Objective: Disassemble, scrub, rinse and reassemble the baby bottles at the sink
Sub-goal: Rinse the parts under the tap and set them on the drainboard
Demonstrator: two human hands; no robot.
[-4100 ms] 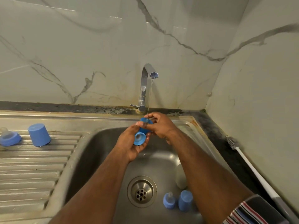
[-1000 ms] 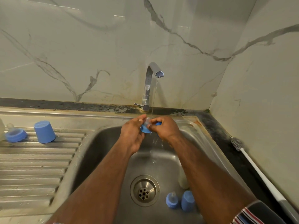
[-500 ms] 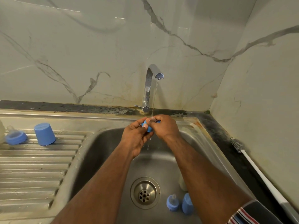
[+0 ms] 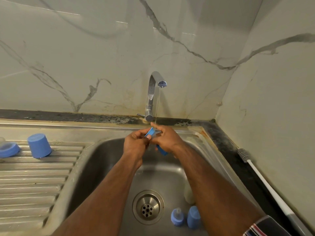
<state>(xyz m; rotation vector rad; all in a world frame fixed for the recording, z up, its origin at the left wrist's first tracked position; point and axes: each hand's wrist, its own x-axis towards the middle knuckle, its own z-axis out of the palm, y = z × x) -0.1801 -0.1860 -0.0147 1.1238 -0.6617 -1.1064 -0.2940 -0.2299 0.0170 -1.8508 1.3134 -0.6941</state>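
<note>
Over the steel sink (image 4: 95, 160), under a thin stream from the tap (image 4: 152, 92), my left hand (image 4: 136, 145) pinches a blue bottle ring (image 4: 150, 132). My right hand (image 4: 167, 139) touches that ring with its fingertips and holds a second blue piece (image 4: 161, 150) beneath its palm. In the basin lie a blue collar with a clear teat (image 4: 177, 217), a blue cap (image 4: 193, 217) and a pale bottle body (image 4: 188, 193), partly hidden by my right forearm. On the drainboard stand an upturned blue cap (image 4: 39, 145) and another blue collar with teat (image 4: 8, 149).
A bottle brush (image 4: 245, 155) with a long white handle lies on the dark counter strip along the right wall. The drain strainer (image 4: 148, 207) sits mid-basin. The ribbed drainboard (image 4: 34, 181) stretches left. Marble-patterned walls close the back and right.
Both hands stayed under the running water. The ring has turned between my fingers, and a blue piece now shows below my right palm.
</note>
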